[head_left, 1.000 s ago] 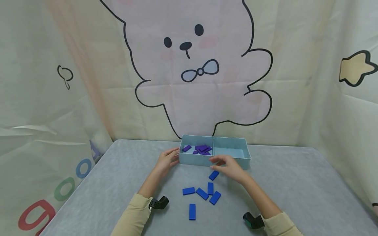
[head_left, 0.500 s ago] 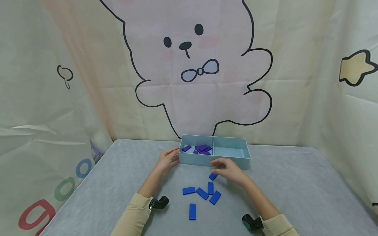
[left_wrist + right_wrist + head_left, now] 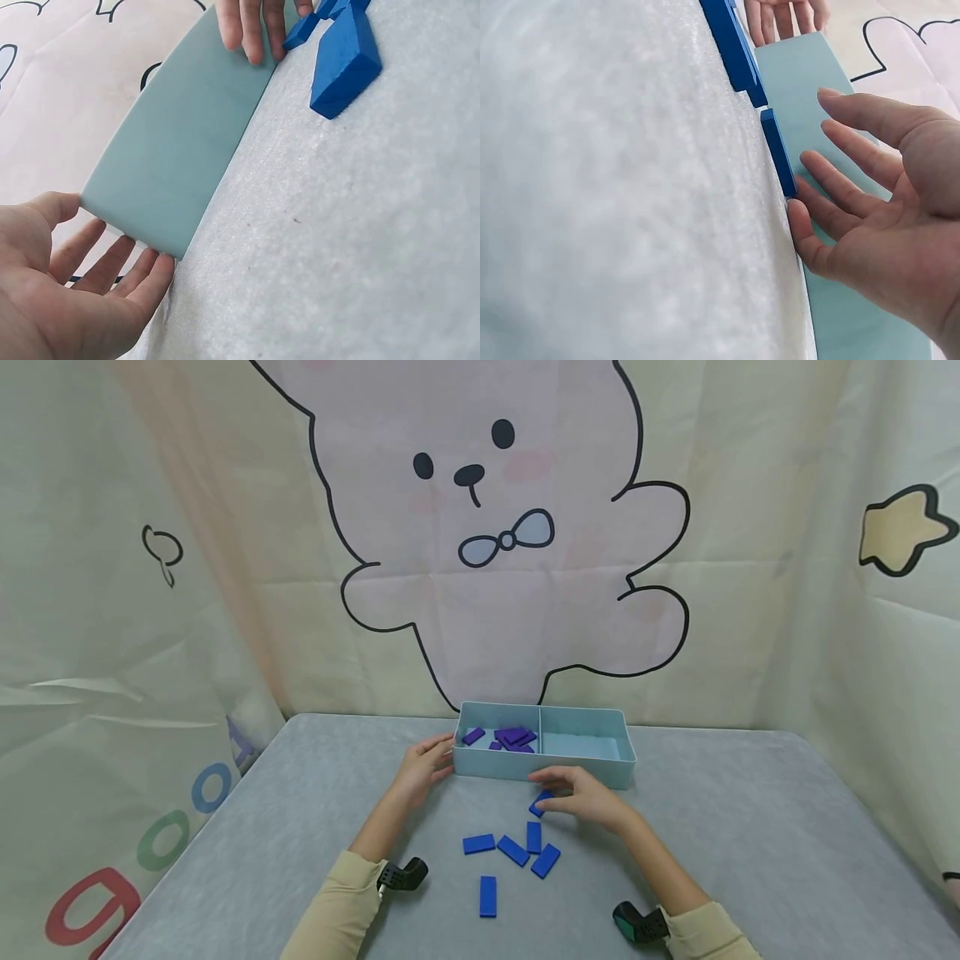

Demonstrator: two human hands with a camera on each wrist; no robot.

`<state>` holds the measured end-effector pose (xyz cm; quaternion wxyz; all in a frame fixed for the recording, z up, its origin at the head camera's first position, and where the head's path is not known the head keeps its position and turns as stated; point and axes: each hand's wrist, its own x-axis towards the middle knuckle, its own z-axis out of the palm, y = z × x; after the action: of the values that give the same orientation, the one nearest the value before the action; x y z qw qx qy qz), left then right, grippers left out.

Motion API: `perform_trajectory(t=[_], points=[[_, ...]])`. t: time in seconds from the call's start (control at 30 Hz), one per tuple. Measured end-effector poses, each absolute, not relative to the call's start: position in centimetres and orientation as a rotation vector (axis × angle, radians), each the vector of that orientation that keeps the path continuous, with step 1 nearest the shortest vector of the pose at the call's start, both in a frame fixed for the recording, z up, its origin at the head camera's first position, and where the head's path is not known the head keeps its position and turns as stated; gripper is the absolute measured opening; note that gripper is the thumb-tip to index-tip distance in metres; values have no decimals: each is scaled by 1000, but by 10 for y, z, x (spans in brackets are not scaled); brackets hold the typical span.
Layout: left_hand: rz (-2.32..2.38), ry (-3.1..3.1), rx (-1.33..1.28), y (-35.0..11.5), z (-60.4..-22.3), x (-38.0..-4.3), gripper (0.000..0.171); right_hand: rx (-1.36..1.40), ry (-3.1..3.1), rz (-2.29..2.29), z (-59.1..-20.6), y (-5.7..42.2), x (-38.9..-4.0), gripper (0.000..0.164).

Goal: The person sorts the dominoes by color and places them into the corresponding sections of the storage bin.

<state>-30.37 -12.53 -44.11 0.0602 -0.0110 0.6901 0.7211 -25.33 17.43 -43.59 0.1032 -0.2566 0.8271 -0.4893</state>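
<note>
A light blue two-compartment box (image 3: 495, 766) stands near the table's back edge. Several purple blocks (image 3: 513, 737) lie in its left compartment. My left hand (image 3: 422, 770) touches the box's left end with its fingertips, thumb at the upper edge in the left wrist view. In front of the box, my right hand (image 3: 583, 793) hovers around a blue block (image 3: 778, 152), thumb and fingers spread apart. Its lower fingers are close to that block's end; whether they touch it I cannot tell.
More blue blocks lie nearer on the grey table, among them an upright-lying one (image 3: 488, 897) and a sideways one (image 3: 479, 844). A curtain (image 3: 742, 635) with a bear drawing hangs behind the table. Each wrist wears a black camera (image 3: 403, 874).
My right hand has come slightly down and toward me from the box's front wall, over the nearest blue block. The left hand has stayed at the box's end.
</note>
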Motion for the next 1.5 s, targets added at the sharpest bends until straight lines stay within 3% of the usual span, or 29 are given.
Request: perform_trajectory(t=[1.5], points=[[2181, 2107, -70, -124, -443, -307, 44, -681, 2611, -1252, -442, 176, -252, 22]])
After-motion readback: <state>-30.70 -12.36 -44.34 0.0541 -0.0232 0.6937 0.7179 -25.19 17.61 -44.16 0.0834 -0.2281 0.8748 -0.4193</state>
